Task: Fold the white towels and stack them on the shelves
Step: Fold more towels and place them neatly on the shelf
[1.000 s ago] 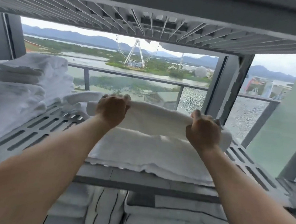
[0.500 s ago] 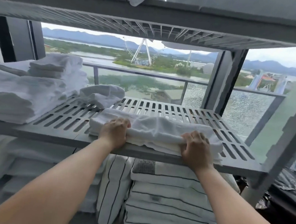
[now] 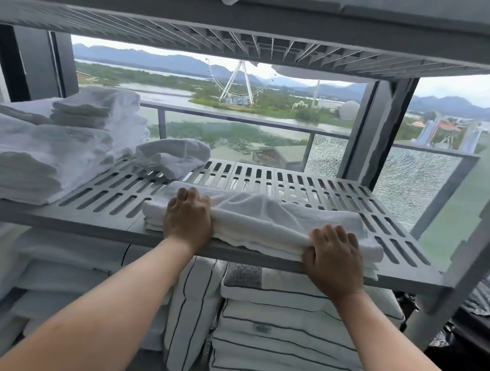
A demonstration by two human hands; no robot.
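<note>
The slatted shelf [image 3: 102, 198] carries a stack of folded towels [image 3: 31, 158] at its left end and, at its front edge, the folded white towel [image 3: 264, 220], whose left end the left hand [image 3: 188, 220] grips with curled fingers and whose right front fold the right hand [image 3: 335, 257] pinches, fingers pressed together.

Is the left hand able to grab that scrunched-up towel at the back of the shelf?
Probably yes. The scrunched-up towel lies just behind the left hand on the same shelf, with only bare slats between. It must first let go of the folded towel.
</note>
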